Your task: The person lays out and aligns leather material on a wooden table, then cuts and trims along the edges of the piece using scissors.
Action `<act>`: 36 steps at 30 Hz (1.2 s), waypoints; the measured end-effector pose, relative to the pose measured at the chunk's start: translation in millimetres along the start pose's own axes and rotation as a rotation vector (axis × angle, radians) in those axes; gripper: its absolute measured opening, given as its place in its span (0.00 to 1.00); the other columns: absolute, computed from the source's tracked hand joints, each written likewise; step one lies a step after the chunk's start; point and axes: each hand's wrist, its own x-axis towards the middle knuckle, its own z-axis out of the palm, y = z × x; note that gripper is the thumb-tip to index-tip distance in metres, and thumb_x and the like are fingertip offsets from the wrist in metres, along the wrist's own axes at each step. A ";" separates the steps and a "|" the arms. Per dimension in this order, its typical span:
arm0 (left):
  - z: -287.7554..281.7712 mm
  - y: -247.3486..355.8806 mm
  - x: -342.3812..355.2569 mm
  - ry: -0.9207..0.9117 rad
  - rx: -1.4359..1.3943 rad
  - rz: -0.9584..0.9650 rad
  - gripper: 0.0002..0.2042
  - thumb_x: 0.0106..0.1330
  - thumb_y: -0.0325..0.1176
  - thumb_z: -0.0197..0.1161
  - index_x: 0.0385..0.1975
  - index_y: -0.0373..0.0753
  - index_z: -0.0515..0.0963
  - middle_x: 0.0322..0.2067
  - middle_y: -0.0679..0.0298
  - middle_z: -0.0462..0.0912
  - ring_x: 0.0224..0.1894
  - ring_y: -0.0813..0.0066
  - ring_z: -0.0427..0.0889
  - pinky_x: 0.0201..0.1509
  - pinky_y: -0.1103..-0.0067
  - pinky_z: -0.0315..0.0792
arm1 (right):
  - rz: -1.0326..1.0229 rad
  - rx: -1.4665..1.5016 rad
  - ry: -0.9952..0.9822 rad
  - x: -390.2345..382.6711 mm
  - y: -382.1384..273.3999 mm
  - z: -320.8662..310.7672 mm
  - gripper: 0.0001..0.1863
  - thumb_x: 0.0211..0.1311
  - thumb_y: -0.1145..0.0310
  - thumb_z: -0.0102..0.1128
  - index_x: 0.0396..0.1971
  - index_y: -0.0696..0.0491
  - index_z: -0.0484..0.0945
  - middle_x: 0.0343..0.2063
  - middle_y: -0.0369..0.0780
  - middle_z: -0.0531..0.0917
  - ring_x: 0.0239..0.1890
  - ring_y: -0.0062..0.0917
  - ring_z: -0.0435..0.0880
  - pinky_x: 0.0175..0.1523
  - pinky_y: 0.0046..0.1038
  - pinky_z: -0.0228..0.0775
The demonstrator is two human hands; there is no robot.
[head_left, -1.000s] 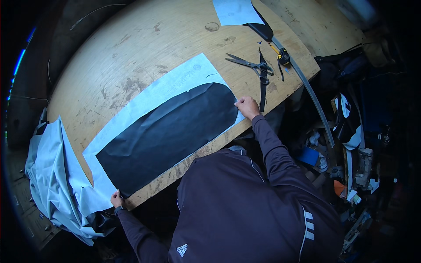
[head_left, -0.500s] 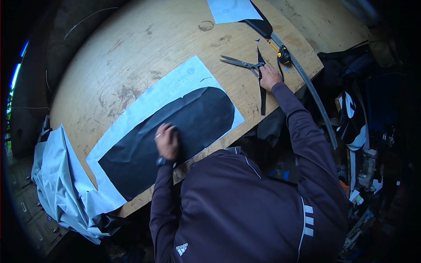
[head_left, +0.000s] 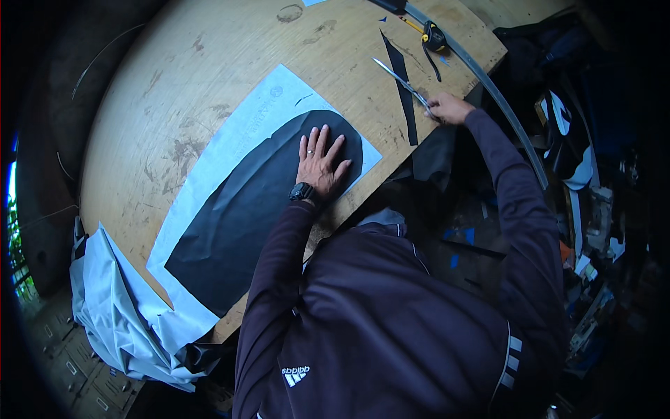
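My left hand (head_left: 321, 166) lies with fingers spread on a black piece of sheet material (head_left: 234, 220) with a rounded far-right end. Beneath that piece is a larger pale sheet (head_left: 234, 143), its margin showing along the far side. At the table's right edge, my right hand (head_left: 450, 109) grips a pair of scissors (head_left: 399, 77) by the handles. The scissors are turned on edge, with their blades pointing far left. They cross over a narrow black strip (head_left: 407, 112) on the table.
A black and yellow tape measure (head_left: 434, 36) sits beside a long curved metal strip (head_left: 481, 75) that runs past the table's right edge. Crumpled pale material (head_left: 115, 314) hangs over the left end of the wooden table (head_left: 139, 140). Assorted clutter lies below on the right.
My left hand has slid right along the black piece and flattened out. My right hand has picked up the scissors, whose spread blades have come together. The view has shifted too.
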 end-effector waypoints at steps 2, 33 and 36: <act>3.1 -3.4 -3.4 0.015 -0.009 0.008 0.28 0.72 0.54 0.53 0.69 0.50 0.68 0.74 0.51 0.56 0.78 0.49 0.48 0.80 0.55 0.37 | 0.103 0.806 -0.082 -34.4 -2.1 42.2 0.12 0.68 0.61 0.61 0.40 0.55 0.79 0.31 0.37 0.84 0.29 0.22 0.86 0.32 0.25 0.79; -11.7 -36.9 -42.7 0.129 -0.146 0.250 0.13 0.66 0.38 0.65 0.49 0.49 0.83 0.56 0.60 0.75 0.63 0.54 0.70 0.66 0.57 0.60 | 0.012 1.548 0.372 -203.4 -220.7 358.1 0.22 0.63 0.51 0.70 0.31 0.56 0.76 0.19 0.36 0.80 0.20 0.19 0.80 0.28 0.22 0.73; -19.5 -45.5 -30.3 0.155 -0.093 0.202 0.17 0.66 0.44 0.64 0.53 0.49 0.81 0.61 0.56 0.72 0.68 0.52 0.65 0.71 0.55 0.55 | 0.006 1.427 0.349 -202.3 -214.5 345.9 0.22 0.64 0.50 0.70 0.30 0.56 0.76 0.19 0.35 0.79 0.20 0.18 0.80 0.28 0.22 0.73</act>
